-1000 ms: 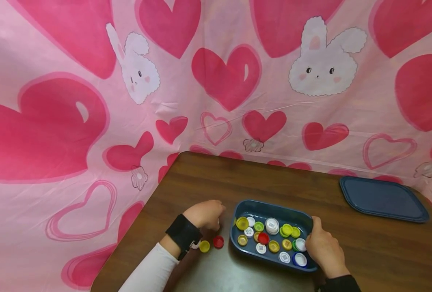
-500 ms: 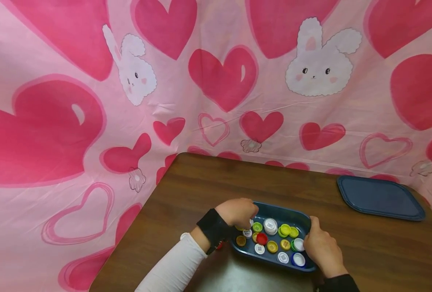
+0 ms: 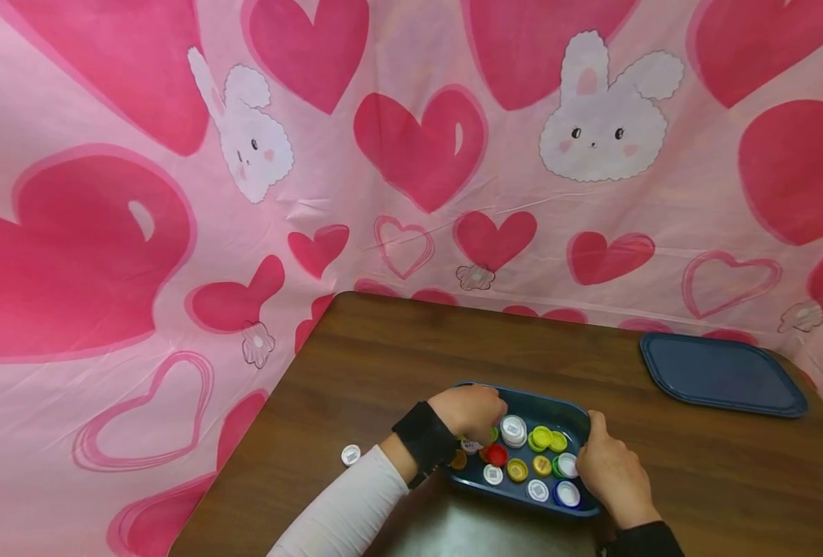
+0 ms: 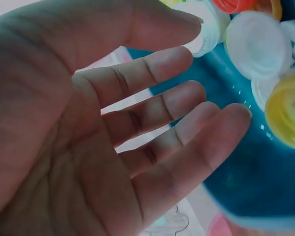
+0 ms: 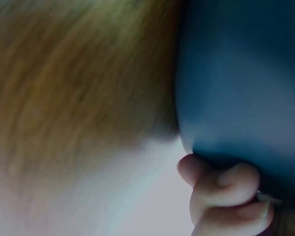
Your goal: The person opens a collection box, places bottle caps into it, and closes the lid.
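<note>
Since a second ago the left hand (image 3: 470,410) has moved from the table into the blue tray (image 3: 565,410), fingers straight and spread above the caps (image 3: 530,452). The right hand (image 3: 609,468) still grips the tray's near-right rim (cap printing is unreadable).

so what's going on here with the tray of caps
A person works at a blue tray full of bottle caps on a wooden table. The left hand reaches into the tray over the caps, fingers open. The right hand grips the tray's right rim. One white cap lies on the table, and a blue lid sits far right.
</note>
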Demonstrator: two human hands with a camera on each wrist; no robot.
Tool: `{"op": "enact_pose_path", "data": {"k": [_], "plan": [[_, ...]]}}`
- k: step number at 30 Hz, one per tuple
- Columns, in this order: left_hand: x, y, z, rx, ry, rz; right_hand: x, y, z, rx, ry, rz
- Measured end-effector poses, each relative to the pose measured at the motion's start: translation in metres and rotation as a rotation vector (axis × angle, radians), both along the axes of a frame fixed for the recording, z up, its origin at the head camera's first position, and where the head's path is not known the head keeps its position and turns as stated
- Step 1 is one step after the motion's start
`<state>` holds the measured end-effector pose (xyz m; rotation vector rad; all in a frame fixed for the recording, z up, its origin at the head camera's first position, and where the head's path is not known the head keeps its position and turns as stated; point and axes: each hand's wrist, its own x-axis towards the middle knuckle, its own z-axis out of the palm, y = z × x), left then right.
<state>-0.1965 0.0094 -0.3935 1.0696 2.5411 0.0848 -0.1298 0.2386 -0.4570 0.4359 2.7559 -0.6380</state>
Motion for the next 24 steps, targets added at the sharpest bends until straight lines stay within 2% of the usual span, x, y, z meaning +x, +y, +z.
{"op": "enact_pose_path", "data": {"k": [3,7,13,18,24], "plan": [[-0.003,-0.006,0.003,0.013,-0.013,0.023,0.000,0.000,0.000,-0.003,0.002,0.004],[-0.007,-0.020,0.010,0.023,0.018,0.050,0.001,0.001,0.001,0.000,0.008,0.005],[-0.007,-0.046,0.016,0.066,0.003,0.153,0.001,0.001,0.001,0.001,0.014,0.011],[-0.002,-0.068,0.010,0.089,0.027,0.196,0.001,0.001,0.001,-0.004,-0.003,0.005],[0.004,-0.095,-0.007,0.101,0.010,0.266,0.001,0.002,0.000,-0.010,-0.005,0.015]]}}
